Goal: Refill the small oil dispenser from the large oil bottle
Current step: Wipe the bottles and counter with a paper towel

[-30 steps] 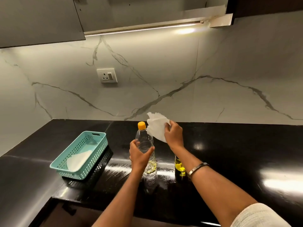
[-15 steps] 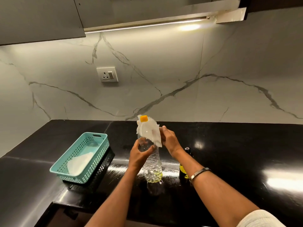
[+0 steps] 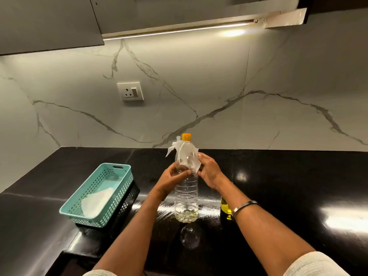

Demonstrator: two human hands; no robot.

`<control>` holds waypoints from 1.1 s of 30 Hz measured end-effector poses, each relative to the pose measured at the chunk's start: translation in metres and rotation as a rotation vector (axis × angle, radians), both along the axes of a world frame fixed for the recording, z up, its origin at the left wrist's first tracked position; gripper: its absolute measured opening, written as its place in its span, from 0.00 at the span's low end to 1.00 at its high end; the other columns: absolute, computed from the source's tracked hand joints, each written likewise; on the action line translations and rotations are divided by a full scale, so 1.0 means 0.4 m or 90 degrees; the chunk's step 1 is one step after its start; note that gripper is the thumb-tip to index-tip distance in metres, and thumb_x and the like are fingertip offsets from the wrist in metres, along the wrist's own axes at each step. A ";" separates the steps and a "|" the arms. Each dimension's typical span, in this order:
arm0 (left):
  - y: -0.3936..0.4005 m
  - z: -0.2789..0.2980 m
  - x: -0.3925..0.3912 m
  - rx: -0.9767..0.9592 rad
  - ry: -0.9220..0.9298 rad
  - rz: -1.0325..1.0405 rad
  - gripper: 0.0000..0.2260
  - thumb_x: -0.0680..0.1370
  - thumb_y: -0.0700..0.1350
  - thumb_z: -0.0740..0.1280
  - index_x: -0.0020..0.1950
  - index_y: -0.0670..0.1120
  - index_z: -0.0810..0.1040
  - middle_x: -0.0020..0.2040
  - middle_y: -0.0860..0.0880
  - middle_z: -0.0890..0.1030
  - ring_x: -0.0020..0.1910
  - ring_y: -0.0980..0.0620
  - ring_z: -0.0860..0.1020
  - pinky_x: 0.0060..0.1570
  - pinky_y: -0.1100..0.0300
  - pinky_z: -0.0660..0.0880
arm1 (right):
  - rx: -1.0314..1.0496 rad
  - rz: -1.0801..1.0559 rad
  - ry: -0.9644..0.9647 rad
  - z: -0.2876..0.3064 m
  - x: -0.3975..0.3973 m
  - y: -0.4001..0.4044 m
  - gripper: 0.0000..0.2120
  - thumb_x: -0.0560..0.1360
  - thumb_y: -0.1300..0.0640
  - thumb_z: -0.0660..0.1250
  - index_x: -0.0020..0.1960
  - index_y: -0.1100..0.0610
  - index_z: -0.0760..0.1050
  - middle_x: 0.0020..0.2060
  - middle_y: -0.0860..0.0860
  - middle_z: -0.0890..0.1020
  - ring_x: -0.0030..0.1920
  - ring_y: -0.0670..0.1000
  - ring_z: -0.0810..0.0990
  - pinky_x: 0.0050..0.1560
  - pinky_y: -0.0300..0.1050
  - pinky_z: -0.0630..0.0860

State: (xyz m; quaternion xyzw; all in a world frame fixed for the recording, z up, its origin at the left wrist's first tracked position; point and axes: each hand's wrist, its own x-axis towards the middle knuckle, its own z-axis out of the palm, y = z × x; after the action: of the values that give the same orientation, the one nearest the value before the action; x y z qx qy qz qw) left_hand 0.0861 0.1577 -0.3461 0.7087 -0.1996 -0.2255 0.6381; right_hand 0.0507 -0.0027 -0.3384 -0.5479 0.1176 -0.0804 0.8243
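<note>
The large clear oil bottle [image 3: 186, 194] with an orange cap [image 3: 186, 136] stands upright on the black counter [image 3: 288, 176], a little yellow oil in its bottom. My left hand [image 3: 171, 178] grips its upper body from the left. My right hand [image 3: 210, 172] presses a white paper tissue [image 3: 180, 147] round the bottle's shoulder from the right and behind. The small oil dispenser [image 3: 226, 208], dark with yellow oil, stands behind my right forearm, mostly hidden.
A teal perforated basket [image 3: 111, 208] with a white tissue inside sits to the left on the counter. The marble backsplash carries a wall socket [image 3: 130, 94]. The counter's front edge steps down at lower left.
The tissue in my right hand went from beside the cap to wrapped round the bottle's shoulder. The bottle now sits lower, its base on the counter. My left hand stays on it.
</note>
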 end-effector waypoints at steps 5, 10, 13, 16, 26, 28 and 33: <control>-0.012 0.006 0.000 0.011 -0.032 0.094 0.29 0.72 0.44 0.75 0.66 0.44 0.63 0.58 0.45 0.75 0.56 0.50 0.79 0.49 0.61 0.79 | -0.087 -0.025 0.000 0.014 0.010 0.008 0.10 0.81 0.60 0.57 0.58 0.54 0.75 0.51 0.56 0.81 0.51 0.56 0.81 0.55 0.57 0.78; -0.037 0.012 0.002 0.051 -0.112 0.117 0.20 0.75 0.47 0.72 0.63 0.50 0.69 0.59 0.46 0.77 0.57 0.51 0.77 0.60 0.52 0.76 | -0.112 -0.099 -0.003 0.005 0.028 0.016 0.13 0.81 0.62 0.57 0.64 0.56 0.73 0.54 0.55 0.80 0.54 0.55 0.81 0.55 0.53 0.79; -0.045 0.018 0.018 0.140 -0.182 0.090 0.27 0.70 0.57 0.75 0.63 0.50 0.69 0.58 0.48 0.77 0.56 0.51 0.77 0.58 0.51 0.77 | -0.134 -0.098 0.005 0.001 0.031 0.024 0.13 0.82 0.60 0.55 0.62 0.53 0.74 0.55 0.56 0.81 0.55 0.56 0.81 0.56 0.58 0.79; -0.042 0.032 0.034 0.162 -0.172 0.061 0.28 0.67 0.58 0.76 0.60 0.50 0.71 0.59 0.46 0.76 0.54 0.50 0.79 0.55 0.52 0.79 | -0.068 -0.099 0.007 0.006 0.023 0.023 0.12 0.82 0.58 0.55 0.56 0.52 0.76 0.50 0.55 0.82 0.50 0.55 0.81 0.54 0.57 0.79; -0.037 0.083 0.041 0.019 -0.056 0.002 0.26 0.75 0.44 0.72 0.70 0.49 0.65 0.56 0.43 0.79 0.54 0.47 0.81 0.50 0.57 0.80 | 0.074 -0.077 -0.024 0.020 0.033 0.000 0.17 0.82 0.54 0.54 0.61 0.61 0.76 0.52 0.60 0.82 0.50 0.57 0.81 0.55 0.56 0.77; -0.040 0.078 0.042 0.042 -0.076 0.033 0.28 0.77 0.45 0.70 0.73 0.49 0.61 0.57 0.45 0.78 0.55 0.51 0.80 0.50 0.60 0.79 | 0.059 -0.103 -0.033 0.011 0.039 -0.001 0.14 0.82 0.57 0.55 0.59 0.60 0.76 0.52 0.60 0.82 0.51 0.58 0.81 0.54 0.56 0.77; -0.078 0.065 0.038 0.154 -0.135 0.034 0.30 0.75 0.51 0.71 0.71 0.47 0.62 0.64 0.45 0.73 0.60 0.48 0.76 0.60 0.49 0.76 | -0.029 -0.133 -0.046 0.002 0.049 0.014 0.12 0.82 0.57 0.55 0.60 0.53 0.74 0.52 0.54 0.81 0.53 0.55 0.81 0.57 0.55 0.78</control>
State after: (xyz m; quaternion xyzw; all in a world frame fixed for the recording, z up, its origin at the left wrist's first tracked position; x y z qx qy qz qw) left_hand 0.1011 0.1263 -0.3203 0.8050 -0.2183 -0.1546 0.5295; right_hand 0.0704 0.0030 -0.3377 -0.5479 0.1424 -0.1878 0.8027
